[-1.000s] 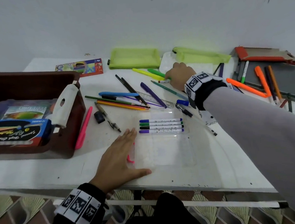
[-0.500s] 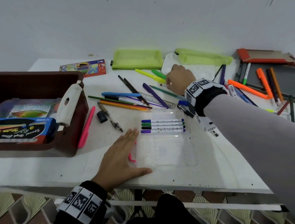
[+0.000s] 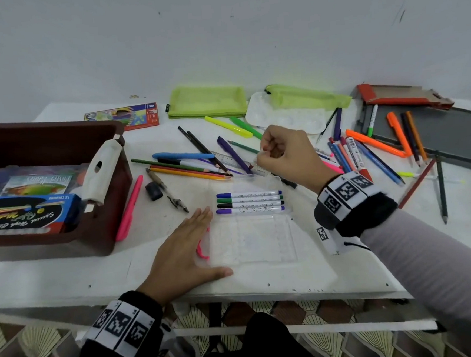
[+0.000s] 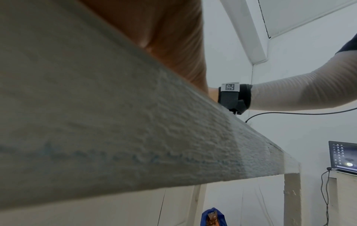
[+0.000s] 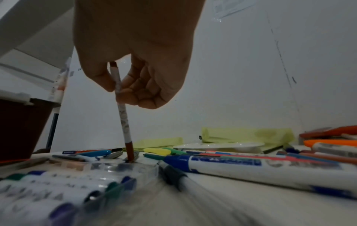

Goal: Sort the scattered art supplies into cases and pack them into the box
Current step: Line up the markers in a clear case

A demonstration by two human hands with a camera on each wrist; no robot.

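Note:
A clear plastic case (image 3: 252,240) lies open near the table's front edge, with several white markers (image 3: 249,202) lined up in its far half. My left hand (image 3: 188,255) lies flat on the table against the case's left side, fingers straight. Just beyond the case, my right hand (image 3: 279,153) pinches a thin white marker with a brown cap (image 5: 123,116), cap end down on the case's far rim. The brown box (image 3: 60,192) at the left holds packed supply cases. In the left wrist view only the table edge (image 4: 135,122) and the right sleeve show.
Loose pens, pencils and a ruler (image 3: 199,164) lie scattered behind the case. Two green pouches (image 3: 207,101) and a white palette (image 3: 285,115) sit at the back. More markers (image 3: 353,155) and a grey tray (image 3: 433,134) are at the right. A pink pen (image 3: 129,209) lies by the box.
My right hand came back from the far pens toward the case, lifted, and now holds a brown-capped marker upright. The left hand has stayed flat beside the case.

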